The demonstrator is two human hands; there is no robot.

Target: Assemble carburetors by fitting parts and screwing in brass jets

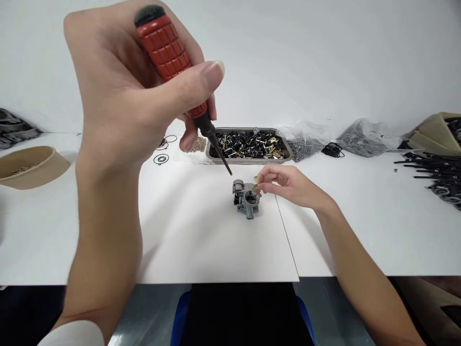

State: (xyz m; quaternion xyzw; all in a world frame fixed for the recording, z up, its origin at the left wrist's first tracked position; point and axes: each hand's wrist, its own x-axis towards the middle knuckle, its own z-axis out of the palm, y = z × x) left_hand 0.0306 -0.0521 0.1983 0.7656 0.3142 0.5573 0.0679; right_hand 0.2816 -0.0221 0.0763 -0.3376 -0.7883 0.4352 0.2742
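Observation:
My left hand (144,86) is raised close to the camera, its fingers wrapped round a screwdriver (165,48) with a red handle and black end cap. The shaft slants down to the right, and its tip, with a small brass-coloured spot, hangs above the table. A grey metal carburetor (249,201) stands on the white table with its round bore facing me. My right hand (284,181) pinches a small yellowish metal plate (255,189) at the carburetor's upper right. Whether the plate touches the carburetor, I cannot tell.
Behind the carburetor sits a metal tray (248,162) full of small black and brass parts. Black rubber rings (161,159) and small brass pieces (198,144) lie left of it. Plastic bags (370,137), black parts (432,168) and a beige bin (32,168) stand toward the sides.

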